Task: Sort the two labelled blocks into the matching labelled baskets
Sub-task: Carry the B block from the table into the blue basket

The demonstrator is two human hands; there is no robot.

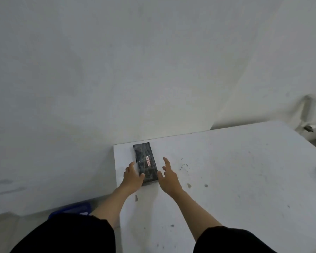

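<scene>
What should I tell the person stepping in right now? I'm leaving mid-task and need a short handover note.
Left hand: on the near left side of the dark block, thumb over its edge.
Right hand: open beside the block's right side, not clearly gripping.
Block lies flat near the white table's far left corner.
A blue basket is partly visible on the floor, left of the table.
Second block and other basket are not in view.
Done: nothing visibly sorted.
Left: both blocks.

I see a dark block (pixel 146 162) wrapped in glossy clear film — creases catch the light. My table (pixel 235 170) looks matt white, scuffed and speckled with grey marks. The blue basket (pixel 71 209) reads as plastic — my sleeves (pixel 71 234) are matt black cloth.
</scene>
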